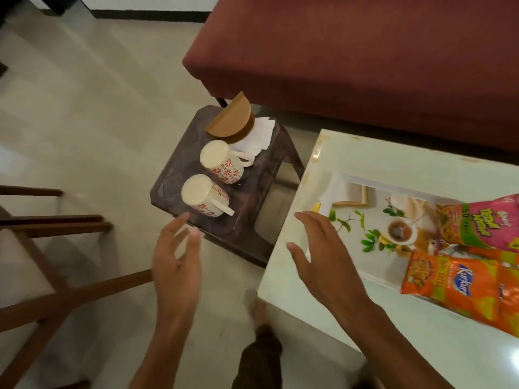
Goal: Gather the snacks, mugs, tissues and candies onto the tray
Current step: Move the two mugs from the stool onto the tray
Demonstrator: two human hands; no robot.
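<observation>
Underfoot, a pale tiled floor [92, 113] fills most of the room, with a maroon upholstered bench [351, 60] along the far side and the brown wooden frame of a chair [56, 279] at the left edge. A small dark plastic stool [252, 220] stands on the floor just in front of the bench, and beside it, to the right, is a low table with a pale glossy top [351, 153].

On the stool stand two white mugs with red flower prints, both upside down: the far mug [222, 162] and the near mug [203, 195], close together but whether they touch is unclear. Behind them a wooden half-round tissue holder [230, 120] grips a sheaf of white tissues [259, 136], which fan out to the right, just beside the far mug's handle.

On the table lies a printed tray [373, 217] showing a teacup and leaves. Two snack packets rest at its right end: a pink packet [483, 223] farther away and an orange packet [460, 287] nearer, which juts over the tray's near rim.

The left hand [177, 259] hovers by the stool's near corner, fingers loosely spread and holding nothing. The right hand [325, 256] hovers over the table's left edge near the tray, fingers likewise spread and empty. No candies can be made out.
</observation>
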